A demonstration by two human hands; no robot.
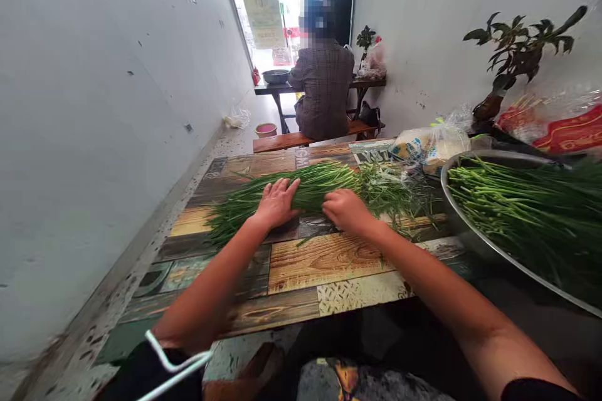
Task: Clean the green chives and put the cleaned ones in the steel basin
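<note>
A long bundle of green chives (310,191) lies across a patchwork wooden table (324,260). My left hand (276,202) rests flat on the bundle's left part with its fingers stretched out. My right hand (345,208) sits just to its right, fingers curled over the stalks near the middle of the bundle. Loose trimmings (399,197) are scattered at the bundle's right end.
A large metal basin (475,241) full of more chives stands at the right. Plastic bags (430,144) and a potted plant (512,62) sit behind it. A person sits on a bench (301,138) at another table ahead. A white wall runs along the left.
</note>
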